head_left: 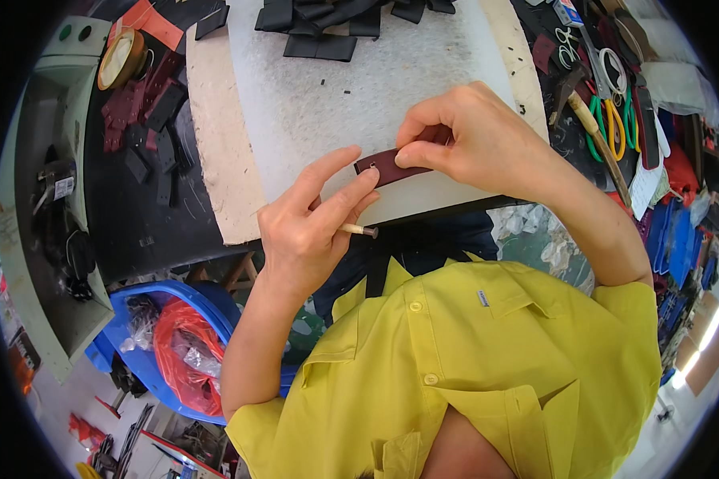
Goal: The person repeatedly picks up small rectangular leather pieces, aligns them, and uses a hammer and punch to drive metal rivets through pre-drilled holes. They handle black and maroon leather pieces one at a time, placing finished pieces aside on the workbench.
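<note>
Above the near edge of a white work board [295,120], a short maroon leather strip [387,170] spans my two hands. At its left end a small metal-coloured fitting or slot shows. My left hand [307,227] rests fingertips on that end, index finger along its edge and another finger pressing on top. A slim tool with a cream handle and metal head [359,230] sticks out from under the same hand; how it is held is hidden. My right hand [475,140] pinches the strip's other end between thumb and fingers, which cover that end.
Black strap pieces [319,46] are heaped at the board's far side. Maroon and black leather pieces [164,152] and a round bowl [122,60] lie left. A hammer [591,128] and scissors [615,128] lie right. A blue bin [148,379] stands lower left.
</note>
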Action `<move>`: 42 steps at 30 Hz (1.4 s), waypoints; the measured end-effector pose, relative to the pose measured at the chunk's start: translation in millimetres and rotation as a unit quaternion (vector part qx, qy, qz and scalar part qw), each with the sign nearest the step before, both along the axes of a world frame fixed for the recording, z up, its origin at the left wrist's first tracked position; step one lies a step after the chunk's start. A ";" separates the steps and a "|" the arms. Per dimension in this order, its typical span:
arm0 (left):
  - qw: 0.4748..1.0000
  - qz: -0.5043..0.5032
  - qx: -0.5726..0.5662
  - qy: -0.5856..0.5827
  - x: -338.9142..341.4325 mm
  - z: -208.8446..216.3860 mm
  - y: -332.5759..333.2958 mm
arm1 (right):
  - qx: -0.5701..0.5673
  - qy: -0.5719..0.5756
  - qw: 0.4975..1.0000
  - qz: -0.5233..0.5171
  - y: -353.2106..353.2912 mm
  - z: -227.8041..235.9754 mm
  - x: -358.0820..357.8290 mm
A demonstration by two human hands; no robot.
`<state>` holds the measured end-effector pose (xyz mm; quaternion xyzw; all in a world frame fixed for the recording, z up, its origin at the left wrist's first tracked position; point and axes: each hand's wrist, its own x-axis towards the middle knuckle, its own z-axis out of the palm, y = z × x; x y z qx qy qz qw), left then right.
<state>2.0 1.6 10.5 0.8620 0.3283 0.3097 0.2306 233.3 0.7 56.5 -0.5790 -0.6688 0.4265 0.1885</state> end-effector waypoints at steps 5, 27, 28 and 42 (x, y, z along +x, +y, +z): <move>1.000 0.006 0.001 -0.010 -0.4 -2.9 0.7 | 0.029 -0.003 1.000 0.004 -2.5 -4.4 -2.2; 1.000 -0.018 -0.006 0.009 1.9 1.6 4.4 | 0.366 -0.043 0.925 0.098 -31.0 -36.6 17.9; 1.000 -0.021 -0.017 0.012 1.5 3.8 5.6 | 0.365 -0.039 0.925 0.097 -30.7 -36.3 17.5; 0.686 0.185 -0.534 -0.458 1.1 46.5 33.3 | 0.386 -0.058 0.915 0.103 -31.2 -36.8 19.1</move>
